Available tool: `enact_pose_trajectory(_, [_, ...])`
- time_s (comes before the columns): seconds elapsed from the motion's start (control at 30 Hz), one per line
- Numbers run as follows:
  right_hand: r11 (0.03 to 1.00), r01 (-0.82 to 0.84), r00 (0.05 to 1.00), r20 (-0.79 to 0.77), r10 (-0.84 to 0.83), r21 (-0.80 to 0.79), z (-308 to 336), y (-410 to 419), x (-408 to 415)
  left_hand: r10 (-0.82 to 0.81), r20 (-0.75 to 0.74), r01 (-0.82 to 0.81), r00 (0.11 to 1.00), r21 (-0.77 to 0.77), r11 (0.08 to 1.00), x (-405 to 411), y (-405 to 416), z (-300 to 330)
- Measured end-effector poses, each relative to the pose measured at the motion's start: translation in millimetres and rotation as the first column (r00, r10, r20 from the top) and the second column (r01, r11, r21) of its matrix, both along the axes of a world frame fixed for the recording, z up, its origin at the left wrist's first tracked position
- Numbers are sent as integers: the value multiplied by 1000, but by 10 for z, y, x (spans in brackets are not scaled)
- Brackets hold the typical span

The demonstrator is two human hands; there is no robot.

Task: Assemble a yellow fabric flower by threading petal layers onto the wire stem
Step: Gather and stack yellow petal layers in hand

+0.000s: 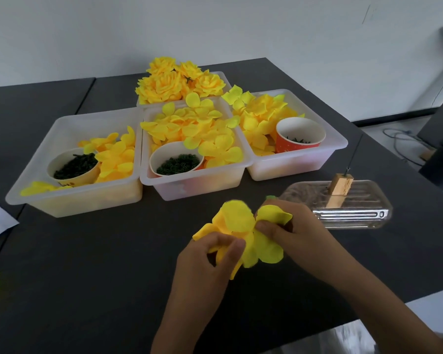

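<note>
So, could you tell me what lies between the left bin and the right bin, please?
In the head view, a translucent plastic bin of yellow fabric petals and a paper cup.

Left hand [212,254] and right hand [289,226] meet, fingers [234,245] curled, pinching.

No writing here can be read. The tan paper cup [73,167] in the left clear plastic bin [36,190] carries some dark marks low on its side, too blurred to make out.
</note>
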State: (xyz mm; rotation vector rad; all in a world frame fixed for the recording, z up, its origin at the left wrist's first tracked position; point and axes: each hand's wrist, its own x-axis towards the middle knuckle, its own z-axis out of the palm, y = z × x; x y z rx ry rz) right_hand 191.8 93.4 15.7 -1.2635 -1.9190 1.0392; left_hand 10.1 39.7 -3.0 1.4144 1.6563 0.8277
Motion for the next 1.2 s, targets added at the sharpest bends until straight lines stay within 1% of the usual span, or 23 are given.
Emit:
enact_pose_trajectory(0.1, [990, 72, 997, -21, -75, -124, -26, -7, 14, -65, -30, 64, 997, -14, 998, 9, -19, -5])
enact_pose_trajectory(0.2, [962, 101, 993, -31, -112, -254, -69, -20, 7, -84, -105, 86, 991, 16, 996, 28, -27, -23])
enact_pose_trajectory(0.27, [947, 123, 990, -26, -136, -296, -96, -29, 4, -71, -142, 78, 987, 39, 996, 37, -29, -52])
enact_pose_trajectory(0.37, [943, 162, 985, -2, -170, -290, -120, -28, 11, -21, -181, 34, 983, 68, 997, 33, -17, -99])
enact_pose_trajectory(0.47, [952, 72, 997, -13, -79, -298, -103, -58, -23, -19, -117, 29, 993, 85, 996, 25, -10, -118])
enact_pose_trajectory(0.57, [957, -23, 997, -77, 1, -289, -93, -95, -69, -22, -46, 26, 999, 84, 996, 15, -7, -126])
enact_pose_trajectory(0.63, [954, -38, 992, -129, -1, -297, -103, -98, -79, -2, -42, 6, 999, 90, 996, 6, -6, -135])
enact_pose_trajectory(0.7, [937, -39, 983, -181, -26, -348, -114, -99, -82, 16, -62, -10, 998, 95, 995, 0, -5, -152])
enact_pose_trajectory(0.8, [918, -36, 977, -206, -50, -396, -119, -120, -99, 33, -51, -28, 998, 83, 996, -4, 0, -177])
enact_pose_trajectory(0.87, [930, -26, 987, -156, -34, -367, -107, -147, -131, 36, -58, -32, 998, 80, 996, 0, 4, -184])
enact_pose_trajectory(0.93, [948, 30, 994, -89, -61, -316, -125, -171, -163, 40, -65, -34, 997, 92, 995, 1, 5, -183])
enact_pose_trajectory(1.03, [950, 140, 985, -60, -162, -278, -173, -175, -175, 25, -53, -20, 998, 102, 995, 12, -3, -176])
enact_pose_trajectory(1.1, [941, 124, 984, -86, -158, -316, -183, -162, -165, 14, -54, -8, 998, 98, 995, 7, -7, -172])
enact_pose_trajectory(1.2, [879, 58, 974, -165, -153, -473, -207, -148, -127, -6, -11, 7, 1000, 93, 996, -25, -26, -171])
